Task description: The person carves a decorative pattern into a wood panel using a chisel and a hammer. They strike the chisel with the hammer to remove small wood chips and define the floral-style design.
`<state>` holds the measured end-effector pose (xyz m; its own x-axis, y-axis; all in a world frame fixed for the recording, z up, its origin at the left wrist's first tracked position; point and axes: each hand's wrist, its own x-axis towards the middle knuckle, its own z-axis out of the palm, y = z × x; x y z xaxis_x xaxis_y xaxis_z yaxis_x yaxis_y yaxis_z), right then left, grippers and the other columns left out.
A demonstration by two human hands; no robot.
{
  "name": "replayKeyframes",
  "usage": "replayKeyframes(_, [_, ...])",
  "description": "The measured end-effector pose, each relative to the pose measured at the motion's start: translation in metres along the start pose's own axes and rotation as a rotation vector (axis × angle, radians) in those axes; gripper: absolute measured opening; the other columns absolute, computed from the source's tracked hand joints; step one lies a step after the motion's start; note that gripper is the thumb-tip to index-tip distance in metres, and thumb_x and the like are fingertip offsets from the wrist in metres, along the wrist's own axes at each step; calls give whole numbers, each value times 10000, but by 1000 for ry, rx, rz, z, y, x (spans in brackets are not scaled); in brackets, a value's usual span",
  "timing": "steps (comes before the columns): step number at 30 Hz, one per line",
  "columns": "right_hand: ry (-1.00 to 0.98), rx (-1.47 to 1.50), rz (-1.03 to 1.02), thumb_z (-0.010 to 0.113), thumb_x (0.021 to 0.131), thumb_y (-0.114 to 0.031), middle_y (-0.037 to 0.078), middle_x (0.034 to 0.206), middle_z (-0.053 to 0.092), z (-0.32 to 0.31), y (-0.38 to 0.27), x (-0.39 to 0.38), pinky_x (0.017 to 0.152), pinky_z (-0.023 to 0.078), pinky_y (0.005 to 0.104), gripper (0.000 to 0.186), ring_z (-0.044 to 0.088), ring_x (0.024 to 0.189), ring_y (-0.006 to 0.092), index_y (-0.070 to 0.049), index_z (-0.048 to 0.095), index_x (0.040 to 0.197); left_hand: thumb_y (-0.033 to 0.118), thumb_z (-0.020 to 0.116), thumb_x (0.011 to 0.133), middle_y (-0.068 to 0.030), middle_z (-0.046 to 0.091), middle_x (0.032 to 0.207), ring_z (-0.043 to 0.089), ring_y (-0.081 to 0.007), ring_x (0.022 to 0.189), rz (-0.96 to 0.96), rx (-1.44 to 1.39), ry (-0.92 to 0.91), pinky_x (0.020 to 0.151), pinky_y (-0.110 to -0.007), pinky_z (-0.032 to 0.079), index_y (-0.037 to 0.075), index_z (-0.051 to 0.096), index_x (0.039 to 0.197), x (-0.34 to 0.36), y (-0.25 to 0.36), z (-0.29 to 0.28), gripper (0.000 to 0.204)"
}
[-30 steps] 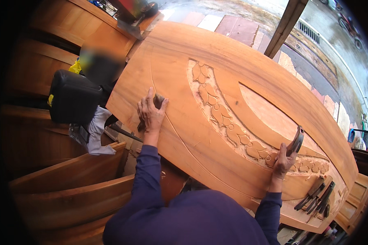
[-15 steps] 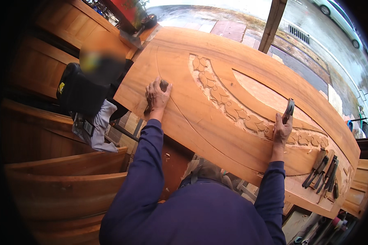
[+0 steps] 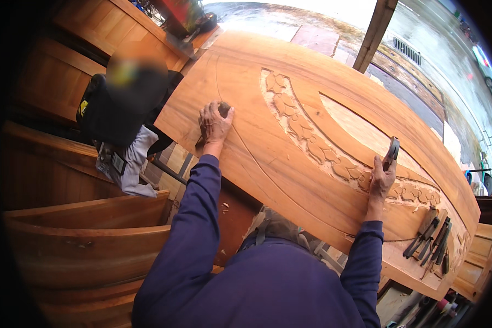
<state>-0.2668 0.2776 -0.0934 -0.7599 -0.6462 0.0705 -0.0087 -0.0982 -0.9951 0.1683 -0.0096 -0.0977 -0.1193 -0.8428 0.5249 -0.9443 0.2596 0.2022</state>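
My left hand (image 3: 215, 123) is on the left part of the board (image 3: 300, 183), and my right hand (image 3: 384, 177) is over the right part. Tools (image 3: 431, 240) lie on the board's near right corner. A cloth (image 3: 140, 164) hangs left of the board. A post (image 3: 374, 35) stands past the board's far edge.

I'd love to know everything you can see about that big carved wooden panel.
The wooden panel is broad, orange-brown and visibly grained, lying face up before the person. A curved carved band of leaf- or petal-like shapes crosses it, beside a pale recess; a thin groove sweeps along its left part. There, the left hand holds a dark tool against it. The right hand, gripping a metal tool, is over the band. Several slim hand tools lie near its right end.
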Motion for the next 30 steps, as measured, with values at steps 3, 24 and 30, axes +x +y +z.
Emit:
replayKeyframes(3, [-12, -55, 16, 655, 1001, -60, -82, 786, 511, -5, 2, 3, 443, 273, 191, 558, 348, 521, 2, -45, 460, 1524, 455, 783, 847, -164, 657, 1118, 601, -387, 1076, -32, 45, -37, 919, -506, 502, 64, 629, 1103, 4, 1, 4, 492])
replayKeyframes(24, [-24, -11, 14, 677, 1011, -70, -98, 770, 438, 11, -8, -6, 467, 286, 170, 470, 378, 553, -2, -41, 508, 1449, 373, 775, 882, -179, 659, 1158, 592, -402, 1087, 8, -30, 2, 973, -497, 482, 77, 624, 1234, 1, -1, -6, 484])
replayKeyframes(30, [16, -204, -139, 669, 1010, -54, 117, 1442, 626, -20, -6, -12, 1017, 528, 320, 587, 634, 1233, 179, -69, 471, 1562, 325, 777, 881, -164, 675, 1071, 625, -383, 1021, 59, -28, -46, 917, -495, 503, 72, 653, 1077, 12, 24, 13, 343])
